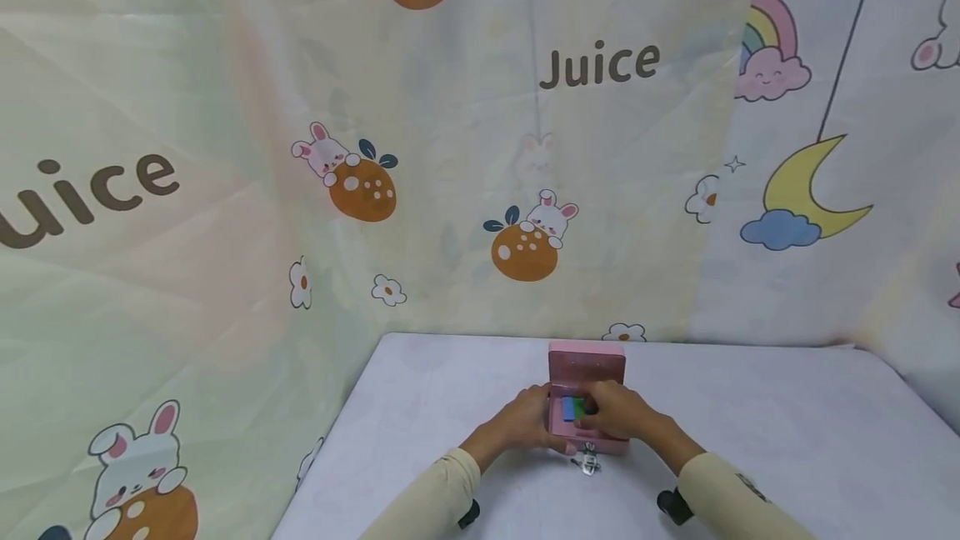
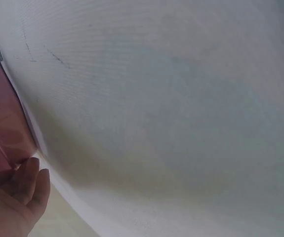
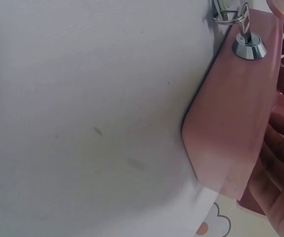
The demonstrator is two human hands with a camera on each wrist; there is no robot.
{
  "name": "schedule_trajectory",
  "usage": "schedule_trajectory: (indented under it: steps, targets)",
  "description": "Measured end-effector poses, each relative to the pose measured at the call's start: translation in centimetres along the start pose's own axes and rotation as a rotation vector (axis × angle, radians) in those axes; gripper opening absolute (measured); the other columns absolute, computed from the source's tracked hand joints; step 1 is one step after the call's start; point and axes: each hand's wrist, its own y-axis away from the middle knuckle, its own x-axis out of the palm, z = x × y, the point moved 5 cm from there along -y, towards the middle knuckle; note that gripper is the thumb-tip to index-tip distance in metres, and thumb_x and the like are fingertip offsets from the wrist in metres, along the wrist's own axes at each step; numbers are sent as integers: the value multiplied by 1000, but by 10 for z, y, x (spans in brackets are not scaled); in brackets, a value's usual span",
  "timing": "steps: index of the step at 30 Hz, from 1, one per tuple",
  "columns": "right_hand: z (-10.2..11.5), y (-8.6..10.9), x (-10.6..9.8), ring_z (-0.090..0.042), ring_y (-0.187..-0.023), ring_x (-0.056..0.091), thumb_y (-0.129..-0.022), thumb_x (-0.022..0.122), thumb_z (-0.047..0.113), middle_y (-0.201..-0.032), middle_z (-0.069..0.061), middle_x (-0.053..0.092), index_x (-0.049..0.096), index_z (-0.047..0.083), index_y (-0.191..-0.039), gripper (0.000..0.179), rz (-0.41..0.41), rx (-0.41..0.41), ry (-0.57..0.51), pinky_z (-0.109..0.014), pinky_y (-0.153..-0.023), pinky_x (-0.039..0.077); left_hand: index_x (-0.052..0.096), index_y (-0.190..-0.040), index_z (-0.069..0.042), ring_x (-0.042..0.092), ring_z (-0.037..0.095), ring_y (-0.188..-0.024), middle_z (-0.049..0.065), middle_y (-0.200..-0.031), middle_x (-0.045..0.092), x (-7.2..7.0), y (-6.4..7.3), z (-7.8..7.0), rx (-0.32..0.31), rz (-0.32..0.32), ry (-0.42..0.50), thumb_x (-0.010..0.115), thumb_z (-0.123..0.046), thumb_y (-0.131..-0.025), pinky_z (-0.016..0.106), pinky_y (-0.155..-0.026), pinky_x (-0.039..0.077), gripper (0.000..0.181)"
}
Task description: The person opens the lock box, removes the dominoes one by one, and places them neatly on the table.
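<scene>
A pink metal cash box (image 1: 611, 446) stands on the table with its lid (image 1: 587, 369) raised. Inside it a blue block (image 1: 567, 408) sits beside a green block (image 1: 578, 408). My left hand (image 1: 525, 422) holds the box's left side, thumb near the front corner; in the left wrist view its fingers (image 2: 30, 182) bend at the box's lower edge. Reaching in from the right, my right hand (image 1: 621, 411) pinches at the green block with thumb and fingers, which partly cover it. Keys on a ring (image 1: 588, 462) hang from the lock (image 3: 249, 48) on the front.
The white table (image 1: 450, 365) spreads out on both sides of the box. Behind it and to the left hangs a printed cloth (image 1: 450, 107) with rabbits and oranges. Dark wrist devices (image 1: 675, 507) sit by the sleeves.
</scene>
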Motion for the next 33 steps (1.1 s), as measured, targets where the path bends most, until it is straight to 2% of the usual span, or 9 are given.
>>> schedule_trajectory:
  steps: [4, 10, 16, 21, 24, 29, 33]
  targets:
    - [4, -2, 2, -15, -77, 56, -76, 88, 18, -84, 2, 66, 70, 9, -115, 43, 6, 22, 35, -39, -78, 56, 38, -152, -25, 50, 8, -115, -2, -133, 57, 2, -1, 2, -33, 9, 3, 90, -50, -68, 35, -104, 48, 102]
    - [8, -5, 5, -17, -82, 60, -74, 90, 19, -100, -5, 73, 71, 7, -116, 47, -6, 2, 72, -48, -87, 58, 35, -154, -24, 50, 7, -114, -2, -132, 56, 2, -2, 3, -50, 15, -29, 91, -49, -68, 33, -103, 48, 106]
    - [9, -11, 11, -13, -73, 55, -75, 89, 16, -84, 1, 71, 74, 7, -109, 38, -24, -39, 99, -37, -74, 56, 32, -155, -24, 50, 6, -117, -5, -135, 55, 3, -3, 1, -50, 25, -67, 91, -47, -67, 32, -101, 50, 109]
    - [9, -16, 16, -11, -68, 53, -75, 89, 18, -82, 1, 72, 76, 7, -103, 33, -46, -65, 168, -31, -68, 53, 30, -156, -22, 50, 8, -119, -2, -136, 54, 3, -2, 0, -47, 27, -76, 91, -48, -67, 32, -101, 50, 111]
    - [9, -18, 19, -11, -67, 53, -75, 89, 18, -82, 0, 73, 77, 7, -100, 30, -53, -62, 201, -30, -68, 53, 29, -157, -22, 50, 7, -119, -3, -138, 54, 3, -2, 1, -32, 21, -78, 91, -48, -68, 31, -101, 49, 111]
    - [11, -20, 20, -12, -66, 53, -75, 89, 15, -78, 0, 71, 77, 6, -95, 26, -46, -51, 189, -31, -67, 54, 31, -156, -24, 49, 4, -115, -5, -138, 55, 4, -2, 2, -16, 13, -77, 91, -48, -67, 29, -99, 49, 110]
    - [12, -22, 20, -13, -68, 55, -75, 89, 16, -84, -2, 73, 77, 6, -98, 28, -36, -47, 191, -36, -72, 58, 33, -155, -22, 49, 4, -115, -5, -134, 55, 4, -2, 5, -28, 7, -83, 91, -47, -68, 28, -99, 50, 108]
